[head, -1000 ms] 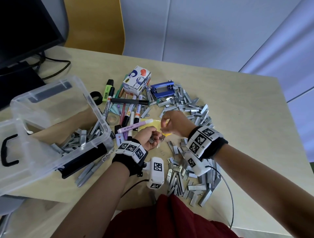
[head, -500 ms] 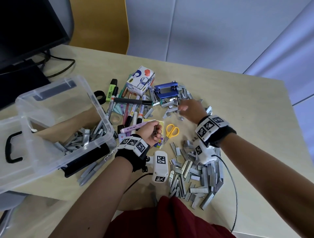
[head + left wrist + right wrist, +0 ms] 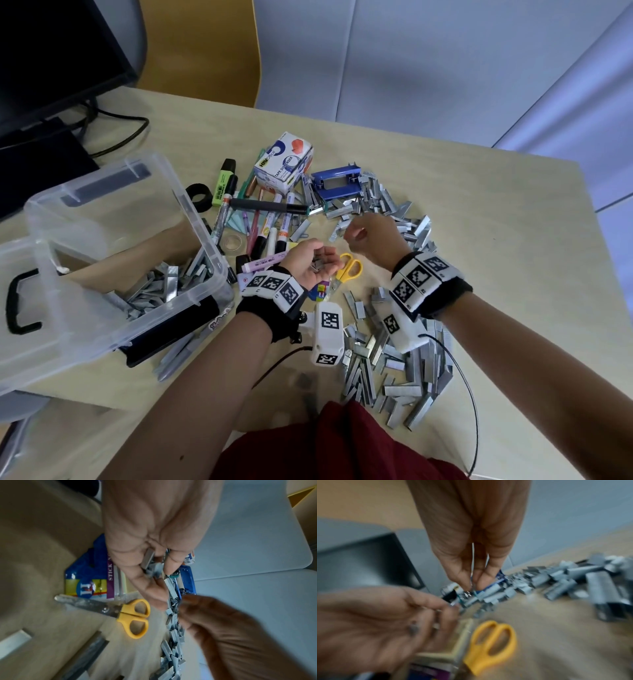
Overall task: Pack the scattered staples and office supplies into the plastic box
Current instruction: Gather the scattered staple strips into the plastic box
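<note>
Staple strips (image 3: 322,264) lie in the cupped, palm-up left hand (image 3: 313,262). The right hand (image 3: 371,236) pinches something tiny above the staple pile (image 3: 387,205). Plastic box (image 3: 113,240) sits left; yellow scissors (image 3: 346,270) underneath; carton (image 3: 284,164) reads "TAPE DISPENSER".

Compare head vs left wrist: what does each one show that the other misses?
Head only: the clear plastic box at the left, already holding staple strips, the markers, the tape dispenser carton, the blue hole punch and the near pile of staples.
Left wrist only: the left hand close up, its fingers curled round a few staple strips, and the "STICK" print on the sticky note pack.
Both: the yellow-handled scissors on the table and the right hand near the left hand.
</note>
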